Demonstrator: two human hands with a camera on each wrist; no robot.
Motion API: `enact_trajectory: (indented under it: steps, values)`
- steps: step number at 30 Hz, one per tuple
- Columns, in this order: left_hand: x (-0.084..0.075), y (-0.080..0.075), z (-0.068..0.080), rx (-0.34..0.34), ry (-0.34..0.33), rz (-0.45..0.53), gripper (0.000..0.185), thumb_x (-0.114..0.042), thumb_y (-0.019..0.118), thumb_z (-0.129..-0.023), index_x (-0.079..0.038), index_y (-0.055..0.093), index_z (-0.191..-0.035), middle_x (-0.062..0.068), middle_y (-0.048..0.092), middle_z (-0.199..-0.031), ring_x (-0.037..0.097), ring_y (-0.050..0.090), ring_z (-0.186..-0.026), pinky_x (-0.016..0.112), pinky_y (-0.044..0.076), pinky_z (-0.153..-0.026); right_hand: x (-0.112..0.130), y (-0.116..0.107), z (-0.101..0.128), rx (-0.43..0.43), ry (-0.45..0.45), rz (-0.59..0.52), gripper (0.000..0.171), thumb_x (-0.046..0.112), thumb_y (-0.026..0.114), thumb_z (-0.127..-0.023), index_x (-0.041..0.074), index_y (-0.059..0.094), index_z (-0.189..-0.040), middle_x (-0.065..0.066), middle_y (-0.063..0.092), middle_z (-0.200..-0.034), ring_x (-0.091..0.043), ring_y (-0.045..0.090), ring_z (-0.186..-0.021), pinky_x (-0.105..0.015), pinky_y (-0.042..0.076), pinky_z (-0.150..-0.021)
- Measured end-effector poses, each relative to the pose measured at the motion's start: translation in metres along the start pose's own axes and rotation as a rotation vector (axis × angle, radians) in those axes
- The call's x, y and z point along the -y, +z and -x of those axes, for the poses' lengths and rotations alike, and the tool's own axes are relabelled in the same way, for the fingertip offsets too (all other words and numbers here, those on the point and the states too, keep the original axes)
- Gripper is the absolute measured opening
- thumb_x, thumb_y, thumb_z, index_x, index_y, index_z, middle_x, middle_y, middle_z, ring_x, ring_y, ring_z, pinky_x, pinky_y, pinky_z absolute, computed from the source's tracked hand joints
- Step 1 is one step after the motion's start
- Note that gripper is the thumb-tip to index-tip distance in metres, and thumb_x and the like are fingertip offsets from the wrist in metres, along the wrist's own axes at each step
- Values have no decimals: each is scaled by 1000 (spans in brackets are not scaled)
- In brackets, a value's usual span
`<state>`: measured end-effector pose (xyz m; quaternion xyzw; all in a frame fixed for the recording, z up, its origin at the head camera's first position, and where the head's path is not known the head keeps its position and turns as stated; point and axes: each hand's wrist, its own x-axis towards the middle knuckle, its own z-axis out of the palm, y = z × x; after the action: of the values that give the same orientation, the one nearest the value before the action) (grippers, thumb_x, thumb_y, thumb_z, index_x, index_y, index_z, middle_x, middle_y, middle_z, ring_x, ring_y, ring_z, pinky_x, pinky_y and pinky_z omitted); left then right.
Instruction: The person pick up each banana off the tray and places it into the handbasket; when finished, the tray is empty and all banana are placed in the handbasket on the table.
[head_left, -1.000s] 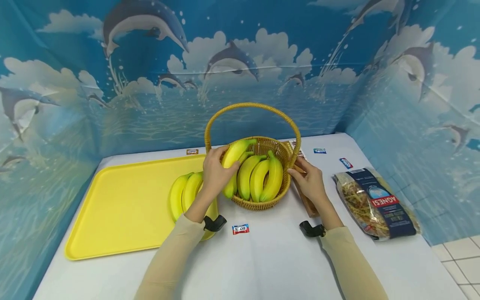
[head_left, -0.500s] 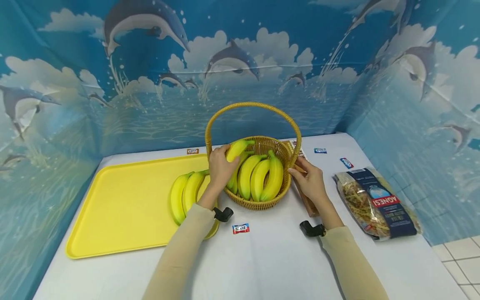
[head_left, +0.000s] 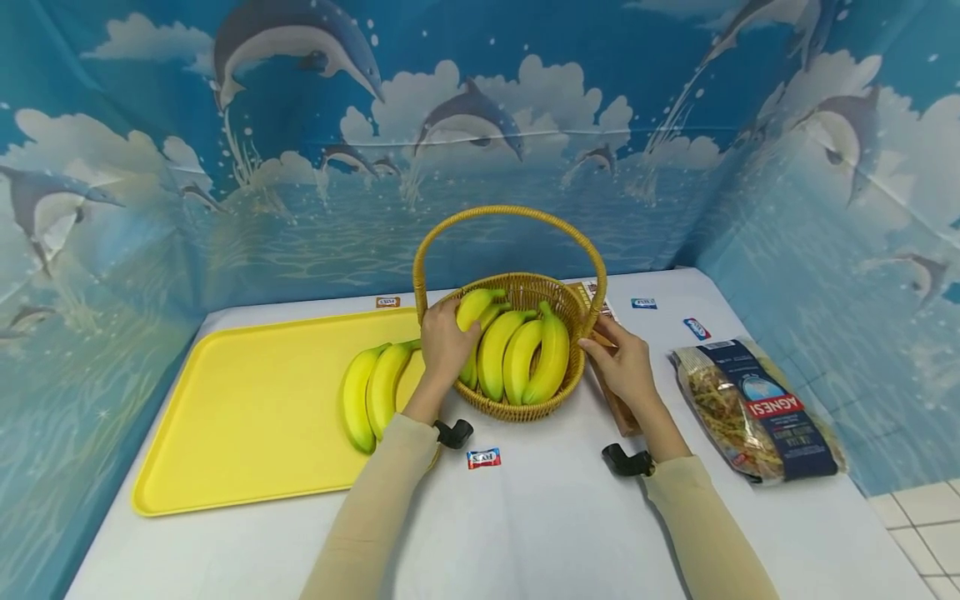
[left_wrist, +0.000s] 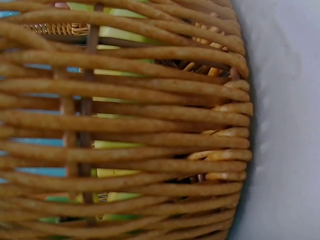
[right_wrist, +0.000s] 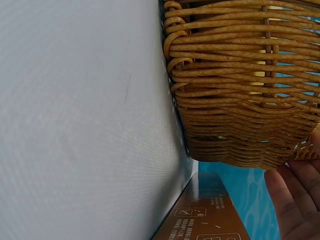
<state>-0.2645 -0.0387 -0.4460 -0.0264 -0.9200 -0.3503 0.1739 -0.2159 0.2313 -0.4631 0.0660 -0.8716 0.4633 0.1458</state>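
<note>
At the wicker basket's (head_left: 510,411) left rim, my left hand (head_left: 447,340) holds a yellow-green banana (head_left: 476,307), its thumb in front of the fruit. Beneath and beside that banana, several more bananas (head_left: 517,354) lie in the basket, stems toward the back. My right hand (head_left: 621,363) holds the basket's right side at the foot of the handle (head_left: 510,210). In the right wrist view its fingers (right_wrist: 282,192) touch the woven wall. Basket weave fills most of the left wrist view, with the left hand out of sight there.
Left of the basket, more bananas (head_left: 375,392) lie on a yellow tray (head_left: 240,408), partly behind the left arm. A brown box (head_left: 618,408) stands close to the basket's right. Farther right lies a pasta bag (head_left: 757,408). Small wrapped sweets (head_left: 483,458) dot the white table.
My left hand has moved slightly right and lowered the banana onto the others at the basket's left side. The right hand keeps its place at the basket.
</note>
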Motion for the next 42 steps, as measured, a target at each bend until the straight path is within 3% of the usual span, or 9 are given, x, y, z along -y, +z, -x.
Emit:
enact_trajectory:
  steps: [12,20,24,30,37,42]
  values:
    - [-2,-1,2,-3,-11,-22,44,-22,74,-86,-2,64,-124,19,64,-123,38,58,-115,49,48,-98,0,0,1,-4,-3,-11,55,26,64,-95,9,48,-145,-20,56,-138,-40,61,-118,-48,53,-90]
    - [-4,-8,11,21,38,60,48,-19,73,-87,-1,60,-130,20,58,-129,39,51,-121,51,43,-101,-1,1,1,-10,-12,-16,55,25,65,-94,8,49,-144,-21,57,-136,-41,63,-113,-48,54,-88]
    - [-9,-27,31,79,49,148,55,-21,72,-88,-1,54,-136,20,50,-135,37,44,-125,54,40,-101,-1,1,1,-7,-17,-25,55,25,65,-94,7,49,-144,-21,57,-136,-41,64,-112,-47,54,-86]
    - [-4,-77,60,113,31,201,66,-27,71,-87,-5,47,-144,17,45,-143,36,40,-132,56,37,-106,-1,2,1,-10,-34,-29,54,25,64,-95,7,49,-144,-22,57,-137,-42,63,-114,-47,54,-86]
    - [36,-130,73,34,-76,229,72,-23,69,-90,-10,35,-152,18,42,-149,38,38,-135,58,32,-109,-1,1,0,-8,-21,-21,54,24,64,-95,7,49,-144,-22,57,-137,-41,63,-113,-47,54,-86]
    - [71,-145,76,-27,-161,230,74,-16,68,-91,-8,30,-154,20,40,-150,39,39,-133,53,36,-108,-1,1,0,-4,-11,-21,54,25,64,-95,8,49,-144,-21,57,-137,-41,62,-115,-47,54,-87]
